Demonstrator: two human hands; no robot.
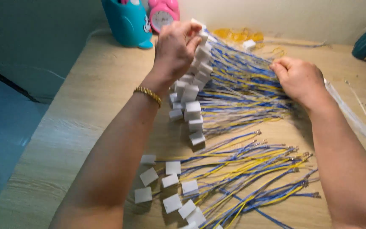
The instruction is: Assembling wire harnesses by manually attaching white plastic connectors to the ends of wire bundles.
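Both hands are gripping a big wire bundle mid-table: left hand clenched on its white plugs, right hand seemingly on the wire ends. A smaller pile is lying loose near the front edge.

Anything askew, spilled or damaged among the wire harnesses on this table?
Nothing looks damaged. The loose harnesses near the table's front edge lie fanned and crossed, unlike the gathered bundle held between the left hand and right hand.

both arms reach forward, left hand and right hand curled closed.
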